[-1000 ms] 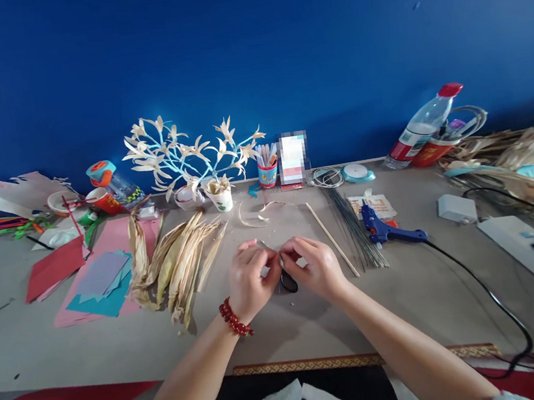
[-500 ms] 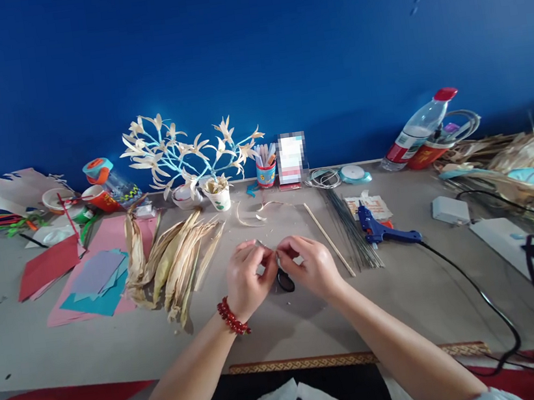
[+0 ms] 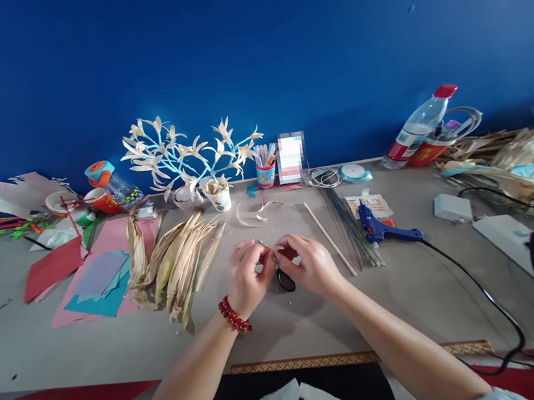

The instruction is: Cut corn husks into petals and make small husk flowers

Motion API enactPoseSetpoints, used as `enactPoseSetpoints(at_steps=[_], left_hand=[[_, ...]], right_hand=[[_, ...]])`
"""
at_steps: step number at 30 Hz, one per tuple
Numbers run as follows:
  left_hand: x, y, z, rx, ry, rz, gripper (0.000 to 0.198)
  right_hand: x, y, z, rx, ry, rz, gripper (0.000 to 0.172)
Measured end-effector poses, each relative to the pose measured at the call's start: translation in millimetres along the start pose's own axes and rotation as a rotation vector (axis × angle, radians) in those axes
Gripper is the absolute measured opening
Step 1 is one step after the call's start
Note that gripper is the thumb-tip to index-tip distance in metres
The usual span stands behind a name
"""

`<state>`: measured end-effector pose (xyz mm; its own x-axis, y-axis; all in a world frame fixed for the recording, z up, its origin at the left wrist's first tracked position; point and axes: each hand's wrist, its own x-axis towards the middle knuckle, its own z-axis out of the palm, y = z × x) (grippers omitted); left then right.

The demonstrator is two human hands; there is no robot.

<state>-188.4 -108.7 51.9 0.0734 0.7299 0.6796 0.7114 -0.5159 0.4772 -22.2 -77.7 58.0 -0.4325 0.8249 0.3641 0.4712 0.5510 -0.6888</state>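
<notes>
My left hand, a red bead bracelet on its wrist, is closed in a pinch at the middle of the table. My right hand pinches right beside it, and the fingertips of both nearly meet. Between them is something small and pale, too small to name. Below the fingers lies a black loop, looking like a scissors handle; the rest is hidden by the hands. Dried corn husks lie left of my left hand. To the right of my right hand are a thin wooden stick and a bundle of thin wires.
A blue glue gun with a black cord rests at right, near a power strip. Husk flowers in a white cup stand at the back. Coloured paper lies left. A plastic bottle leans at the back right.
The hands stay in almost the same place, with the fingertips shifting slightly against each other. The whole view has moved a little.
</notes>
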Motion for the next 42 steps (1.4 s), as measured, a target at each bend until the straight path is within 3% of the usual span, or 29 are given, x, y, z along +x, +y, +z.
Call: enactPoseSetpoints(at_steps=[13,21,28,32,37,42], left_hand=[[-2,-1,3.8,0.046,-0.017,0.039,0.012],[-1,-1,0.0,0.041,0.032,0.025,0.014],[-2,-1,2.6,0.035,-0.009,0.032,0.013],[-2,1,4.3,0.043,-0.013,0.036,0.013],[-1,1,1.8,0.038,0.011,0.011,0.015],[-2,-1,2.0,0.011,0.033,0.008,0.014]], right_hand=[[-2,-6,4,-0.019,0.013,-0.018,0.015],[2,4,-13,-0.151,0.219,0.052,0.013],[-1,-3,-4,0.004,0.020,-0.010,0.004],[-1,-3,2,-0.037,0.040,-0.027,0.015],[2,3,-9,-0.136,0.138,0.011,0.012],[0,-1,-7,0.051,0.076,-0.017,0.004]])
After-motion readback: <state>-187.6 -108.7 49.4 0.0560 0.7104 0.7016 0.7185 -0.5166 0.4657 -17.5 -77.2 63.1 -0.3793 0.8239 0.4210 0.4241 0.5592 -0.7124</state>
